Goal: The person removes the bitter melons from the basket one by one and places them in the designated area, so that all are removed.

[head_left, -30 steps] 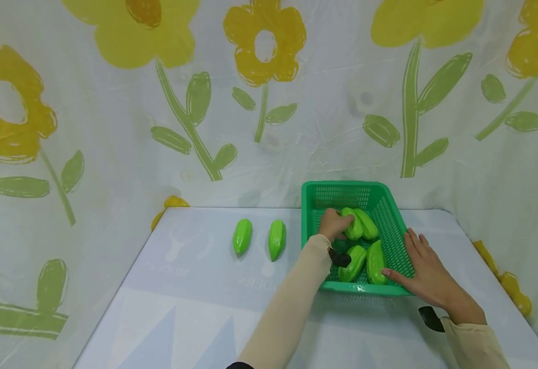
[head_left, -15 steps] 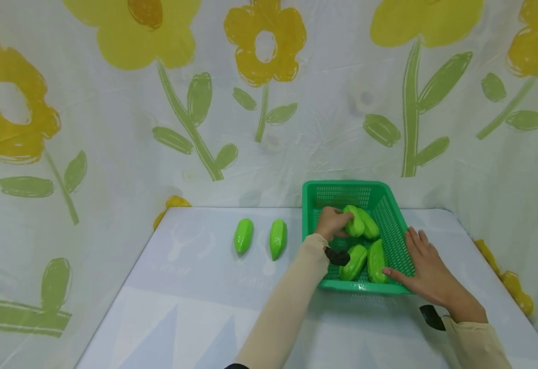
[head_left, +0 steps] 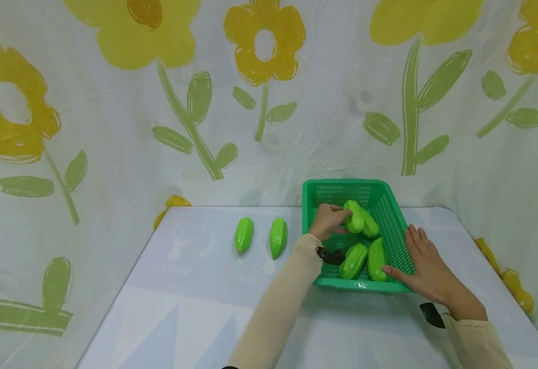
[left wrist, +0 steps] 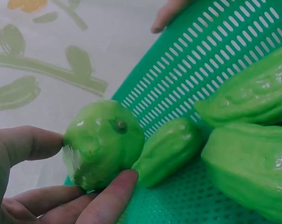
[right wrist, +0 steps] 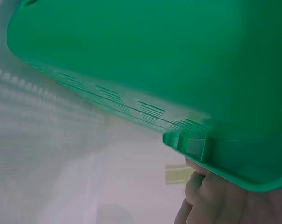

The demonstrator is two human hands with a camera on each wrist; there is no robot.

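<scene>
In the head view, a green perforated basket point(head_left: 343, 285) stands on the right half of the table. My left hand point(head_left: 326, 221), reaching over its left side, pinches a glossy green star fruit point(head_left: 354, 216) between thumb and fingers. The left wrist view shows the stem end of this star fruit point(left wrist: 103, 144). Another star fruit point(head_left: 369, 224) lies right beside it in the basket. Two more, a left one point(head_left: 354, 261) and a right one point(head_left: 377, 260), rest near the front wall. My right hand point(head_left: 428, 269) rests on the basket's right rim, fingers straight, thumb toward the inside.
Two star fruits lie on the white table left of the basket, one star fruit point(head_left: 243, 234) farther left and one star fruit point(head_left: 277, 238) nearer the basket. A flower-printed curtain point(head_left: 269, 169) hangs behind the table point(head_left: 195, 297).
My left hand has lifted the pinched star fruit slightly and drawn it up toward the back of the basket. The right hand stays on the rim.
</scene>
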